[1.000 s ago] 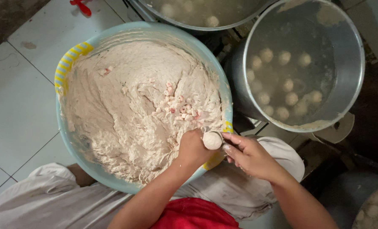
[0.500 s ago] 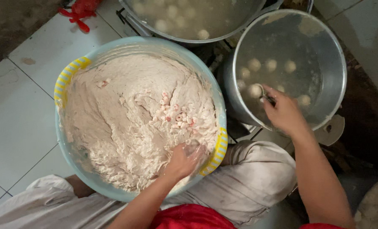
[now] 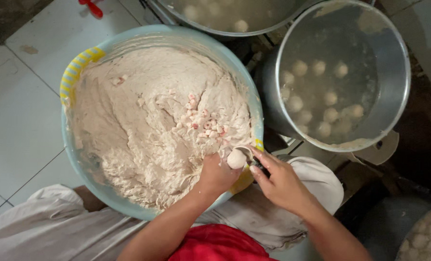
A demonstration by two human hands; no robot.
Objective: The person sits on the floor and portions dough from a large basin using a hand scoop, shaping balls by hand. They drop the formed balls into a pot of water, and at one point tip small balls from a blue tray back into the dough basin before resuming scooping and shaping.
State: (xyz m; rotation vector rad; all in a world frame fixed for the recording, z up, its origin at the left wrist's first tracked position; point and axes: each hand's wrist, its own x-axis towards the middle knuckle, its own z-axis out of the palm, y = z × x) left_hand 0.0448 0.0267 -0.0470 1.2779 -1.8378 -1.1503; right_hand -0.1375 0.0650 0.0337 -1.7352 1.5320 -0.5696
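Right hand (image 3: 283, 186) back from pot (image 3: 394, 111) | left hand (image 3: 218, 176) clenched on paste ball (image 3: 236, 159) | right fingers prob. grip spoon

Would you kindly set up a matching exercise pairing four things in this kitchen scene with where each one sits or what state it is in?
Things:
1. Blue basin
2. Metal pot
3. Paste ball
4. Red object

Places or states:
A. Holds cloudy water with pale balls in it
B. Lies on the floor tiles at the top edge
C. Full of pale, lumpy paste
D. Sits at the top of the left hand, with the right hand beside it

Pairs: 1-C, 2-A, 3-D, 4-B
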